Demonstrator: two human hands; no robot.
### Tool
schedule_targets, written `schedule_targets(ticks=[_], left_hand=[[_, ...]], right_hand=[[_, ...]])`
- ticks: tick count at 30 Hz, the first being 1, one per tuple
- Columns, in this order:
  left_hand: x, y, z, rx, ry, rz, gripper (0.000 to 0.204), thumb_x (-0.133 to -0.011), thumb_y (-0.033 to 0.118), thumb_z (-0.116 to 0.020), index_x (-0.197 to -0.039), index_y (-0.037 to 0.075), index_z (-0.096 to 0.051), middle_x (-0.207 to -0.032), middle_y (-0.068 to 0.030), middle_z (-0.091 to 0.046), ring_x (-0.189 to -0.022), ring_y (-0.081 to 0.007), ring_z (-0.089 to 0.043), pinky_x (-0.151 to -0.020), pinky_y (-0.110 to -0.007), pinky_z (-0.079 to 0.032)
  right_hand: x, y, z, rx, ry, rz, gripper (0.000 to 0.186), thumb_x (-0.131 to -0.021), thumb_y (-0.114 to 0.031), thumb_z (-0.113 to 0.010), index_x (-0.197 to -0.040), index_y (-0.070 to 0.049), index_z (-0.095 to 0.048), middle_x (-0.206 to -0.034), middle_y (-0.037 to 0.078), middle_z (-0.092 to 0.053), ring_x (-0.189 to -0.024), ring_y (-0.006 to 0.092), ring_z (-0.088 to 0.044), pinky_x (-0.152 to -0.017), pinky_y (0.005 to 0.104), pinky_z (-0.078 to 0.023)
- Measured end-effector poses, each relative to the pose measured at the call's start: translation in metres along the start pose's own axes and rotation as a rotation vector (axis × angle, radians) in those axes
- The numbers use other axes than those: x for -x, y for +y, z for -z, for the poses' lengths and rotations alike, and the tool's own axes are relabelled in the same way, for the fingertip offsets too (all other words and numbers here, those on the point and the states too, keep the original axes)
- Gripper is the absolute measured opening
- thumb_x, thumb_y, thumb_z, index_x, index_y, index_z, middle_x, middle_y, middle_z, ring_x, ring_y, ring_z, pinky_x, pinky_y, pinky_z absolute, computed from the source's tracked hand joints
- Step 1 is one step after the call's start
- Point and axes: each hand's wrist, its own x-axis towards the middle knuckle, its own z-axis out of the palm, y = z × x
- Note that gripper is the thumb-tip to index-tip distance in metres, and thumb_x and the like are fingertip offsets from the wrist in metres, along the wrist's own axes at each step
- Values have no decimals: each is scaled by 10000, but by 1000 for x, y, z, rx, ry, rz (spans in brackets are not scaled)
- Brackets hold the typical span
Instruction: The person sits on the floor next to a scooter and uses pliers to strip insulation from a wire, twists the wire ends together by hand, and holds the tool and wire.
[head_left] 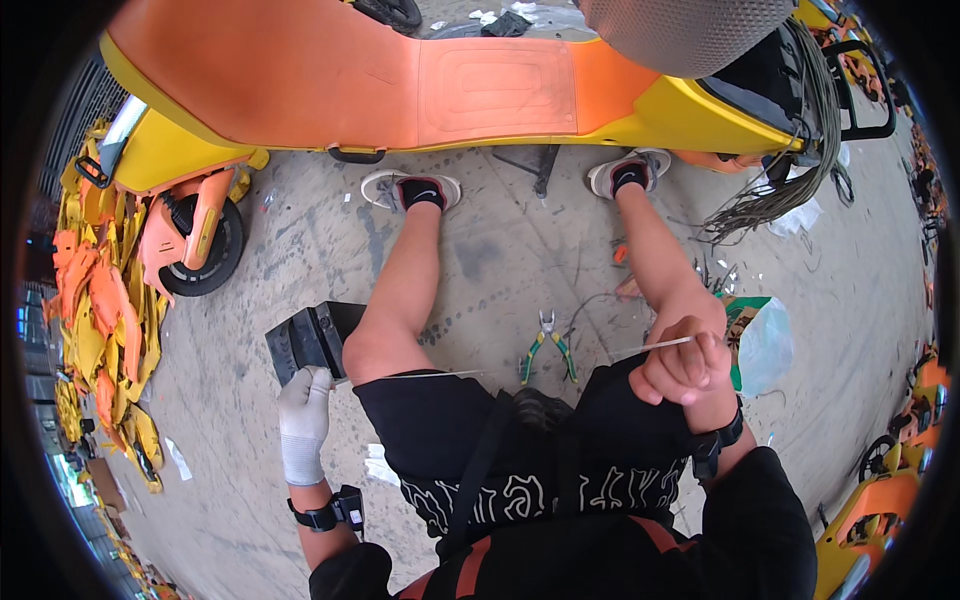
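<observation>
My left hand [304, 405], in a white knit glove, is closed at the near edge of a black plastic box-like part [310, 338] on the floor. A thin pale strip [430, 375] runs from its fingers across my left thigh. Over my right knee, my bare right hand [685, 365] is closed round a whitish thin strip [650, 347] whose end sticks out past the fingers. Whether the two strips are one piece I cannot tell. Between my legs, green-handled pliers [548, 350] lie on the floor with their handles spread.
A yellow-and-orange scooter [497, 90] stands across the front, a bundle of cords [790, 180] hanging off its right end. Body panels [100, 320] are heaped at left. A green-and-clear plastic bag [765, 345] sits beside my right knee. Another scooter [870, 520] is at lower right.
</observation>
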Motion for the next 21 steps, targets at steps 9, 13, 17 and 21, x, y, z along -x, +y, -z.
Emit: schedule_targets(ticks=[9,13,17,21], left_hand=[[17,16,16,116,-77,25,301,-996,247,-525,-850,0,-616,-719,-62,-589,-682,-122,-528,-640,-294,-439],[17,24,10,92,-31,-46,284,-991,230,-537,-851,-4,-613,-728,-70,-593,-686,-140,-542,-657,-295,-448],[17,11,10,74,-15,-31,279,-989,224,-538,-857,-8,-617,-732,-89,-607,-685,-159,-554,-664,-300,-452],[12,1,10,-53,108,-18,294,-991,235,-534,-860,-15,-619,-722,-103,-613,-678,-168,-563,-664,-309,-456]], right_hand=[[-7,-2,30,-276,669,213,394,-1059,-326,-368,-959,-109,-681,-538,-83,-434,-574,83,-470,-709,293,-421],[5,13,66,-340,874,207,316,-1029,-265,-441,-872,-95,-655,-539,-72,-433,-581,96,-474,-707,296,-434],[16,22,81,-317,879,122,296,-1009,-258,-469,-841,-87,-641,-537,-68,-424,-574,100,-470,-690,305,-447],[30,17,94,-288,1053,68,274,-994,-242,-481,-833,-79,-631,-547,-66,-425,-570,104,-474,-670,312,-455]])
